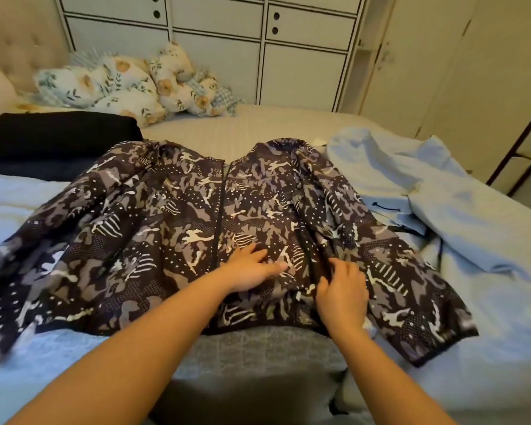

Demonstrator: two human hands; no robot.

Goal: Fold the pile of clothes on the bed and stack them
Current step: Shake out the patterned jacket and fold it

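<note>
A dark camouflage-patterned zip jacket point(178, 228) lies spread front-up across the bed point(258, 124), sleeves out to both sides. My left hand point(252, 266) rests flat on its lower front, just right of the zipper, fingers straight. My right hand point(341, 289) sits beside it on the jacket's right side, fingers curled into a fold of fabric by the pocket zip. A light blue garment point(417, 191) lies crumpled at the right. A folded black garment point(59, 133) sits on a darker folded piece at the left.
Floral pillows and bedding point(120, 87) are bunched at the head of the bed against a tufted headboard. A white panelled wardrobe point(258, 41) stands behind. A grey cloth point(258, 357) lies under the jacket's hem near me. The bed's right edge drops to the floor.
</note>
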